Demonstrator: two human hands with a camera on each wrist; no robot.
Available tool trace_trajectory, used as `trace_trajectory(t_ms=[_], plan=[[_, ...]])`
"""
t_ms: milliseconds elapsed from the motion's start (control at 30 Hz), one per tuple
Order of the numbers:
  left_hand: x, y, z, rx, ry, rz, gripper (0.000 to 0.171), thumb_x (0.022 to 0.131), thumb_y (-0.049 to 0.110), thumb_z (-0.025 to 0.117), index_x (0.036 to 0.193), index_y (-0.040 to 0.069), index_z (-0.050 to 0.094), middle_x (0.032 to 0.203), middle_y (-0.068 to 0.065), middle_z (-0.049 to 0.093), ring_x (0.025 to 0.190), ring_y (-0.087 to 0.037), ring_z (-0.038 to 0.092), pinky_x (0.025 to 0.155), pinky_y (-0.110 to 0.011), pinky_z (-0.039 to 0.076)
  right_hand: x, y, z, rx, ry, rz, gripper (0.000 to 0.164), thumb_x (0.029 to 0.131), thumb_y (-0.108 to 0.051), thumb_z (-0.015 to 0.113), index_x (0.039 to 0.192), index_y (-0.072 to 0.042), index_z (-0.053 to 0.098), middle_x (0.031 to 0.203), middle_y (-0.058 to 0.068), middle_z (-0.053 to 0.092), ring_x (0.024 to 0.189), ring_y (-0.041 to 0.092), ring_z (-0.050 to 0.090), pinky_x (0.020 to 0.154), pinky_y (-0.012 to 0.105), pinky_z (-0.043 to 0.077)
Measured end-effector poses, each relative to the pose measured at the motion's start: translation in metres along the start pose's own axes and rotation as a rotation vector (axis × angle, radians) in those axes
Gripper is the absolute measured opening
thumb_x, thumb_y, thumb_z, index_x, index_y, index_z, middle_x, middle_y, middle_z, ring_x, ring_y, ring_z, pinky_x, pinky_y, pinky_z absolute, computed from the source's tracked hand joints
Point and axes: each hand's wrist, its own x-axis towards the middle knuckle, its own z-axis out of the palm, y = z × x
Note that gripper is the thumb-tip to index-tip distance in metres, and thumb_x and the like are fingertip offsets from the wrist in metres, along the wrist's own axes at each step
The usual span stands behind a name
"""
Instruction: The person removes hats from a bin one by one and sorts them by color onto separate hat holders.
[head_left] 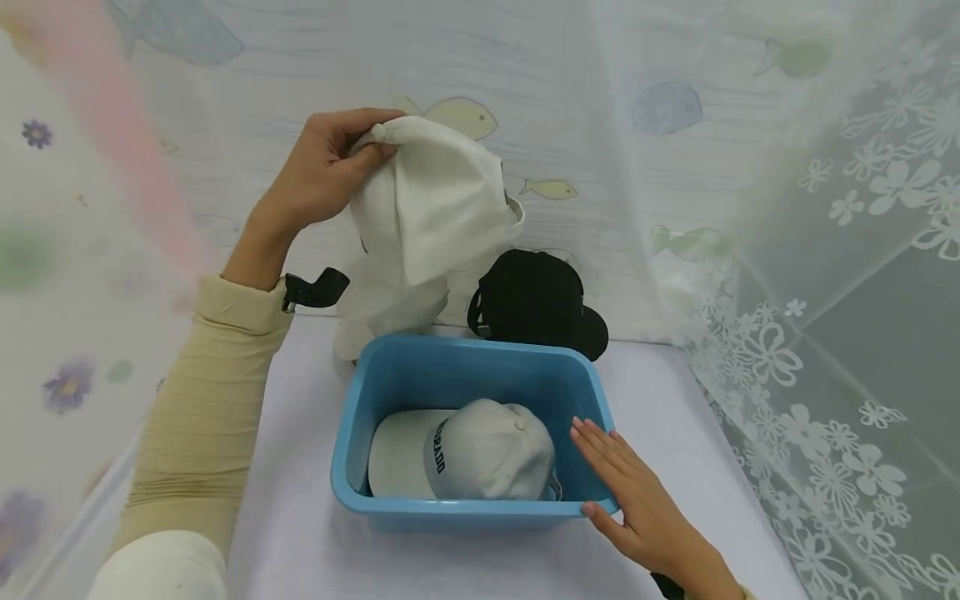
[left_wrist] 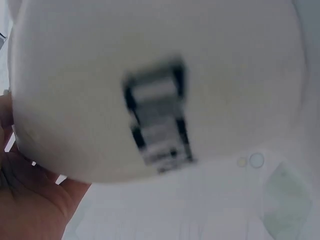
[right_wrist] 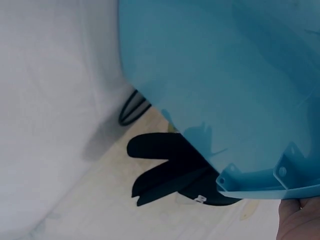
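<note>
My left hand pinches a white cap between thumb and fingers, near the button on its crown. The cap hangs above and behind a blue plastic bin. In the left wrist view, blurred dark lettering shows on this white cap, with my fingers at the left edge. Another white cap with dark letters lies inside the bin, brim to the left. My right hand rests at the bin's right front corner with straight fingers along the side. The right wrist view shows the bin's outer wall.
A black cap sits just behind the bin. To its left is a white object, partly hidden by the held cap. A white cloth covers the table. Sheer curtains with fish prints and white flowers hang at the back and right.
</note>
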Motion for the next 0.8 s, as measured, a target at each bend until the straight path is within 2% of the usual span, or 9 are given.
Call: trace_trajectory(t_ms=[167,267,433,533,700,800], plan=[[-0.008,-0.001,0.002,0.096,0.046,0.038,0.036,0.102,0.003,0.055,0.132,0.015,0.070,0.126,-0.006,0.070,0.102,-0.008,0.062,0.088,-0.022,0.046,0.002,-0.001,0.001,0.014,0.010,-0.012,0.072,0.099,-0.037,0.060,0.159,-0.008,0.034,0.165,0.008,0.034,0.154,0.026,0.028,0.127,0.026,0.005],[-0.011,-0.011,0.007,0.154,0.043,0.013,0.038,0.102,0.003,0.053,0.133,0.017,0.070,0.131,-0.007,0.069,0.107,-0.006,0.061,0.092,-0.022,0.045,0.003,-0.001,0.000,0.014,0.022,-0.018,0.071,0.099,-0.037,0.060,0.159,-0.007,0.035,0.164,0.008,0.035,0.153,0.027,0.029,0.127,0.027,0.006],[-0.014,-0.049,0.017,0.177,-0.006,-0.075,0.036,0.105,0.008,0.054,0.137,0.017,0.067,0.134,-0.008,0.067,0.115,-0.017,0.063,0.096,-0.028,0.048,0.003,0.000,0.000,0.011,0.023,-0.012,0.070,0.100,-0.037,0.060,0.158,-0.006,0.036,0.164,0.008,0.035,0.154,0.025,0.028,0.127,0.026,0.005],[-0.017,-0.074,0.024,0.151,-0.017,-0.121,0.035,0.105,0.011,0.054,0.138,0.015,0.066,0.134,-0.010,0.066,0.114,-0.020,0.063,0.095,-0.030,0.049,0.003,0.000,0.000,0.014,0.017,-0.004,0.072,0.098,-0.034,0.062,0.158,-0.007,0.035,0.164,0.008,0.035,0.154,0.024,0.027,0.127,0.026,0.005],[-0.027,-0.108,0.032,0.080,-0.019,-0.173,0.034,0.104,0.009,0.057,0.137,0.013,0.066,0.134,-0.014,0.066,0.109,-0.019,0.062,0.087,-0.024,0.047,0.002,0.000,0.002,0.022,0.012,0.008,0.075,0.094,-0.028,0.067,0.159,-0.009,0.034,0.165,0.006,0.034,0.155,0.022,0.026,0.127,0.025,0.004],[-0.035,-0.124,0.036,0.040,-0.058,-0.202,0.035,0.103,0.008,0.060,0.137,0.009,0.066,0.138,-0.014,0.063,0.116,-0.021,0.060,0.092,-0.027,0.047,0.002,0.001,0.002,0.030,0.023,-0.007,0.073,0.096,-0.030,0.065,0.158,-0.007,0.036,0.163,0.009,0.037,0.154,0.023,0.026,0.127,0.025,0.004]])
